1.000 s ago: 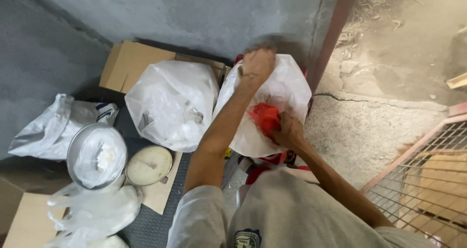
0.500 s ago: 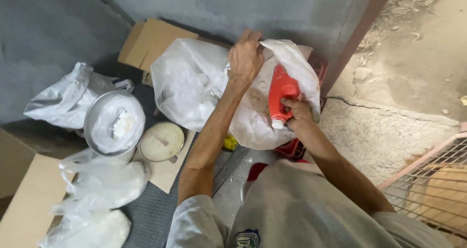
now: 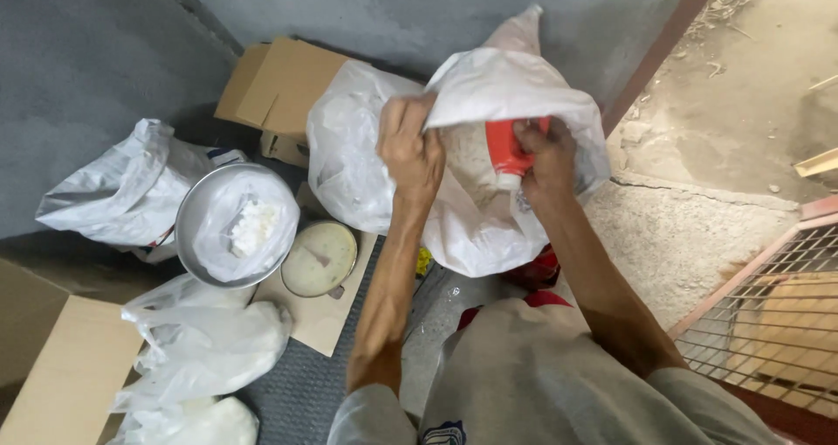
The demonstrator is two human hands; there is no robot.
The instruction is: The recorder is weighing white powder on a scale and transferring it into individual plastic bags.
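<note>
Overhead, left hand [image 3: 410, 148] clenching white bag [image 3: 489, 227], right hand [image 3: 543, 153] around red scoop [image 3: 504, 144].

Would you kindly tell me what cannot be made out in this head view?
- Red plastic scoop: its lower part is hidden by the right hand and the large white plastic sack.
- Sack contents: hidden by its folds, which the left hand grips.
- Round pale scale dial: markings too small.

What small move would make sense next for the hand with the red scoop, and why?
Probably dip it deeper into the sack. The right hand grips the red scoop just inside the big white sack, whose mouth the left hand holds open.
</note>
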